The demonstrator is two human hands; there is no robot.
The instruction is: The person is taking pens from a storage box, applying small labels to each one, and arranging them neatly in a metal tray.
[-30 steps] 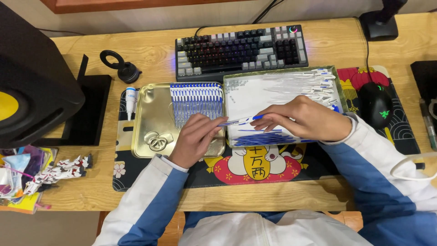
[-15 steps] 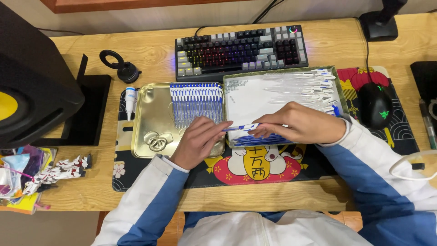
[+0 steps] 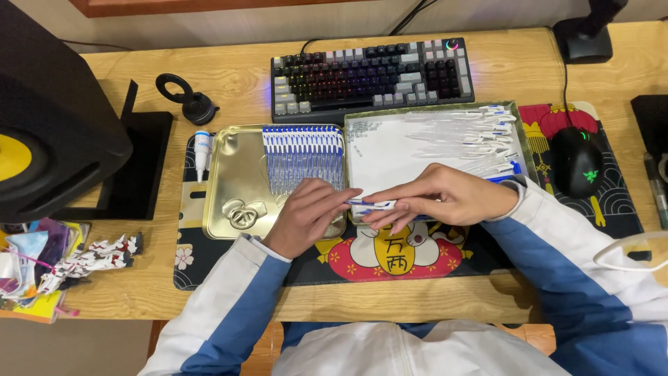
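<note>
**Small white-and-blue piece held between both hands over two trays**

Head view: a small, slim white plastic piece with blue marks [image 3: 367, 204] is pinched at its left end by the fingers [image 3: 342, 196] of the left hand [image 3: 306, 216] and at its right end by the fingers [image 3: 390, 209] of the right hand [image 3: 438, 198]. The piece is held level, just above the seam where a shallow gold metal tray [image 3: 233, 174] meets a tray lined with white paper [image 3: 383, 150]. The remaining fingers of both hands are curled loosely inward.

In the gold tray, a neat row of white-and-blue pieces [image 3: 303, 157] is laid side by side, just beyond the left hand. On the white-lined tray, a loose heap of clear and white pieces with blue tips [image 3: 473, 139] is spread just beyond the right hand.

Both trays are set on a patterned desk mat [image 3: 403, 261] on the wooden table [image 3: 139, 285]. A dark keyboard [image 3: 372, 76] is placed behind the trays, a black mouse [image 3: 576, 161] to the right, a small white tube [image 3: 202, 150] beside the gold tray, and a black speaker [image 3: 49, 118] far left.
</note>
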